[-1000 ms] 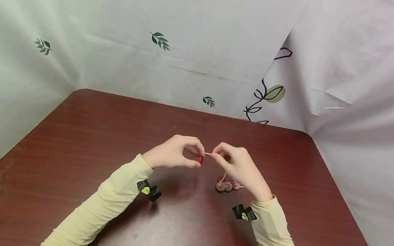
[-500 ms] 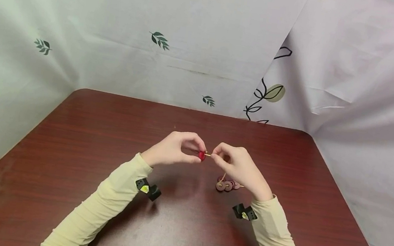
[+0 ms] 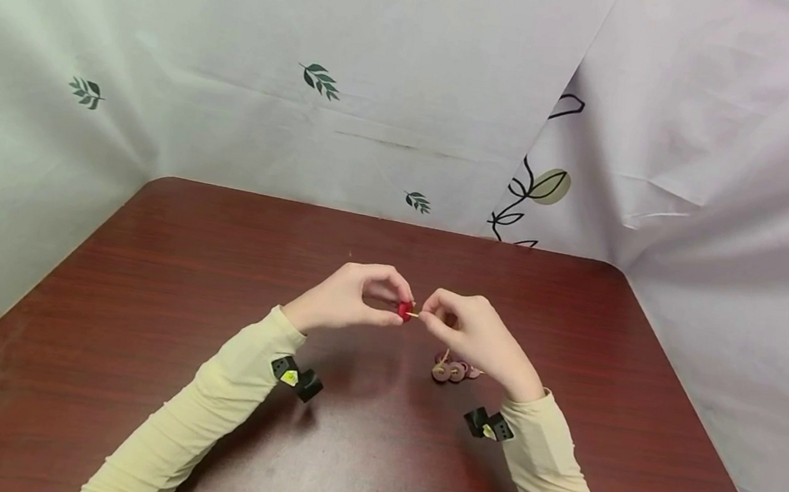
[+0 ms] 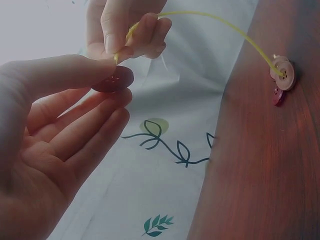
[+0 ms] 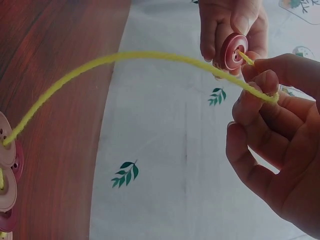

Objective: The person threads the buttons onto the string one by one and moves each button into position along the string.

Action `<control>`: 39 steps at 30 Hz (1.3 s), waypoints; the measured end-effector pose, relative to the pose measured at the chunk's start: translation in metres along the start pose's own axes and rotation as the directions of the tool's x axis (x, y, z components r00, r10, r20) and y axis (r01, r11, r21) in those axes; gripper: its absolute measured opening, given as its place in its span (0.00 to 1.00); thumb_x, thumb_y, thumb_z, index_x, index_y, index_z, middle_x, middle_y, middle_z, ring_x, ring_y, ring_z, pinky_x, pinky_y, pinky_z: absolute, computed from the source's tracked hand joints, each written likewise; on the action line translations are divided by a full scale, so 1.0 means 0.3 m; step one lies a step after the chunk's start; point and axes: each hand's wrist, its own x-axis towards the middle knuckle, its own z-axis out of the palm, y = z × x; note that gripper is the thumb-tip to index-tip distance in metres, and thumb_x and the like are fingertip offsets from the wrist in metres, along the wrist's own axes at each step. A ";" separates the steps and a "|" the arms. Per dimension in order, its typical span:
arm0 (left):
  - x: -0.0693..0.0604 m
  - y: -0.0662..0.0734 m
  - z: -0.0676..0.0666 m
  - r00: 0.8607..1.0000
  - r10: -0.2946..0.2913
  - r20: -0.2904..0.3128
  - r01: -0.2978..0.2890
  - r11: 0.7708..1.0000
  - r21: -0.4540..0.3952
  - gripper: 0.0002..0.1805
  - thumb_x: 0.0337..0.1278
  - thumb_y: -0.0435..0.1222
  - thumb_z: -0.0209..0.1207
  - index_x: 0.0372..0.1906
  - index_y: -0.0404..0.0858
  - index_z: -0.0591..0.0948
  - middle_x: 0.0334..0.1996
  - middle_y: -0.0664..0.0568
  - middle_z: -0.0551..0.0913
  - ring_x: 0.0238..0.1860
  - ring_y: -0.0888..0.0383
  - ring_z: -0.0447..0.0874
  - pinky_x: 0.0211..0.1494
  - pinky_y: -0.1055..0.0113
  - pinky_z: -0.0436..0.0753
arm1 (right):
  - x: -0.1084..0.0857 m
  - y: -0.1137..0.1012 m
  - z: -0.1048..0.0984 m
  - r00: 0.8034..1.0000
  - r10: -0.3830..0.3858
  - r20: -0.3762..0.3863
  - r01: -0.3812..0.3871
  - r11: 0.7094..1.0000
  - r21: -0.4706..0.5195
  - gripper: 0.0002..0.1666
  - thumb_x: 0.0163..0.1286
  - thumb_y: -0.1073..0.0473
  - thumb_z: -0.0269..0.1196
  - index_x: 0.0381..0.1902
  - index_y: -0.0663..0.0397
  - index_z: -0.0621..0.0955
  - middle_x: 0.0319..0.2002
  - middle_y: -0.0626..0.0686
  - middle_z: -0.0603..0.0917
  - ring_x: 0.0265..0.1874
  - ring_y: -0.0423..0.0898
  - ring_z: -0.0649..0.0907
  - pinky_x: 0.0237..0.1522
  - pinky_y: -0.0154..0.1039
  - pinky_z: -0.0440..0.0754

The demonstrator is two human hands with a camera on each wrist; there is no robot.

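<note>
Between thumb and fingers, the left hand (image 3: 349, 298) pinches a red button (image 5: 234, 51) by its edge, its face toward the other hand. The right hand (image 3: 476, 333) pinches a yellow string (image 5: 150, 56) near its end. In the right wrist view the string's tip touches the button's face at the holes; whether it passes through cannot be told. From the right hand the string arcs down to several threaded buttons (image 4: 285, 74), pink and dark red, which lie on the table below that hand.
The dark red wooden table (image 3: 349, 458) extends around both forearms. White cloth (image 3: 392, 44) with leaf prints hangs behind and at both sides. Each wrist carries a small black camera, the left (image 3: 296, 378) and the right (image 3: 488, 424).
The left hand has risen slightly and turned the red button's face toward the right hand. The right hand has shifted slightly left and down, bringing the string's tip to the button.
</note>
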 end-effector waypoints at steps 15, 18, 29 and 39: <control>-0.002 0.001 -0.001 1.000 0.013 0.014 -0.012 1.000 -0.016 0.14 0.49 0.27 0.69 0.42 0.36 0.80 0.43 0.44 0.84 0.47 0.53 0.87 0.53 0.54 0.83 | 0.001 -0.001 0.003 1.000 -0.008 0.016 0.008 1.000 -0.004 0.02 0.66 0.62 0.62 0.33 0.52 0.81 0.19 0.42 0.78 0.16 0.34 0.71 0.24 0.30 0.71; -0.003 0.001 -0.001 1.000 0.015 0.010 -0.015 1.000 -0.015 0.14 0.48 0.28 0.69 0.42 0.36 0.81 0.43 0.44 0.85 0.47 0.53 0.88 0.52 0.54 0.84 | 0.001 -0.001 0.004 1.000 -0.012 0.012 0.012 1.000 -0.008 0.02 0.66 0.62 0.62 0.33 0.52 0.81 0.18 0.42 0.78 0.16 0.34 0.71 0.24 0.30 0.71; -0.001 -0.002 0.001 0.999 0.039 0.008 -0.039 0.999 0.010 0.13 0.49 0.29 0.69 0.41 0.39 0.81 0.41 0.48 0.85 0.46 0.57 0.88 0.53 0.53 0.83 | 0.003 0.001 0.008 1.000 -0.019 0.019 0.019 1.000 -0.017 0.03 0.67 0.60 0.63 0.34 0.53 0.81 0.19 0.44 0.79 0.15 0.34 0.70 0.23 0.30 0.71; -0.003 0.004 0.006 0.999 0.039 0.014 -0.039 0.999 0.032 0.14 0.48 0.28 0.69 0.42 0.38 0.81 0.41 0.47 0.86 0.46 0.55 0.88 0.51 0.66 0.84 | 0.005 0.005 0.014 0.999 -0.026 0.023 0.027 0.999 -0.033 0.03 0.67 0.60 0.62 0.35 0.53 0.81 0.20 0.48 0.81 0.17 0.36 0.72 0.24 0.30 0.70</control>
